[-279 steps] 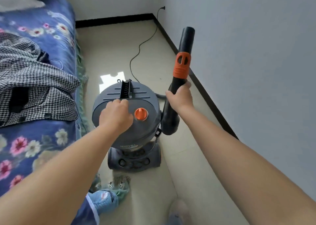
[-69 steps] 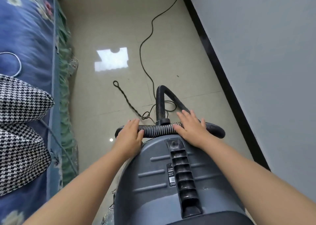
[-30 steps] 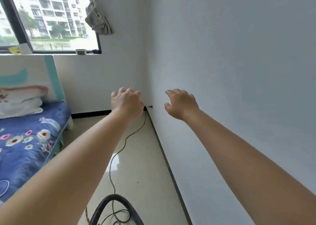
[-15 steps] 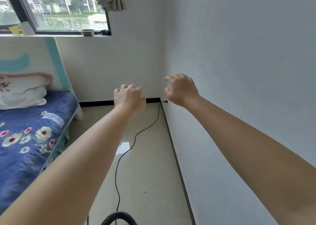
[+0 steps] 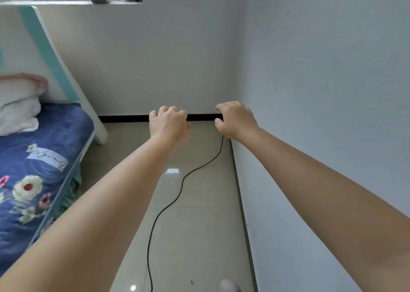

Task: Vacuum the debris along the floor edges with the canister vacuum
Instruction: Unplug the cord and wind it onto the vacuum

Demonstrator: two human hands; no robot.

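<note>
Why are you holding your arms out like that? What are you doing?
A person is reaching both arms toward the room's corner. The left hand and right hand hold nothing, fingers loosely curled. A black power cord snakes across the tiled floor to the corner by the right hand. The vacuum itself is out of view, so no vacuuming is happening now.

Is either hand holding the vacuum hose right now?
No. The left hand and right hand reach toward the corner holding nothing; only the power cord crosses the floor.

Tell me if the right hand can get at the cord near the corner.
Probably yes. The right hand hangs over the spot where the cord runs up to the corner, and nothing shows between them. The cord's end is hidden behind the hand.
</note>
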